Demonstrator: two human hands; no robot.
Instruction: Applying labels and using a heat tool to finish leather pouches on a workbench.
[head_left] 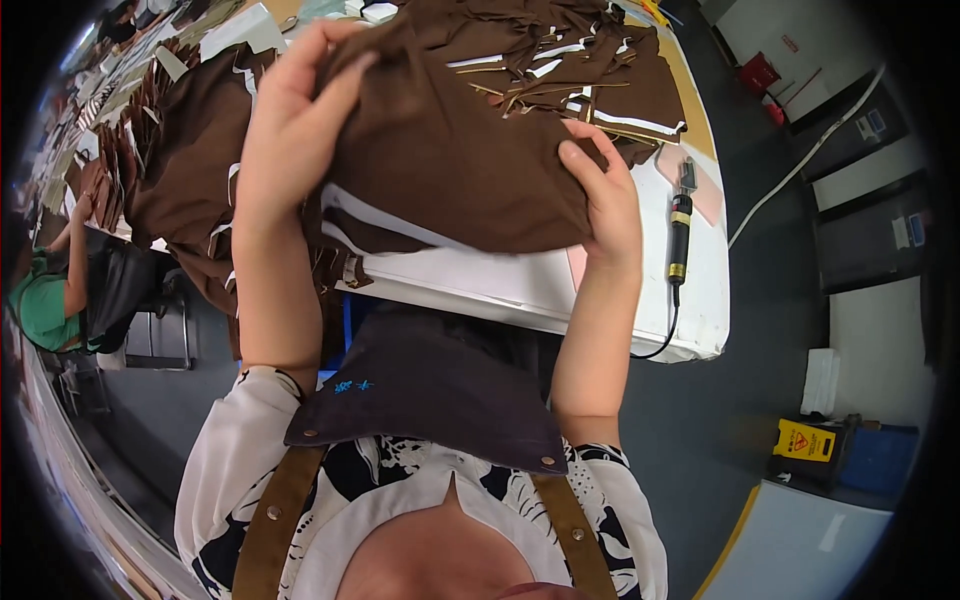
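Note:
A brown fabric piece point(460, 170) with a white strip along its near edge is stretched between my hands above the white table point(460, 285). My left hand point(300, 120) is closed on its upper left part, thumb on top and fingertips partly behind the cloth. At the right edge, my right hand point(608, 195) pinches the fabric between thumb and fingers. Beyond it lies a pile of brown cut pieces point(640, 85) with white strips. More brown fabric point(195, 160) is heaped left of my left forearm and hangs over the table edge.
A black corded hand tool point(680, 240) with a metal tip lies on the table's right side, its cord running over the near edge. A seated person in a green top point(50, 300) works at far left, near stacked brown pieces point(115, 165). A yellow sign point(804, 440) stands right.

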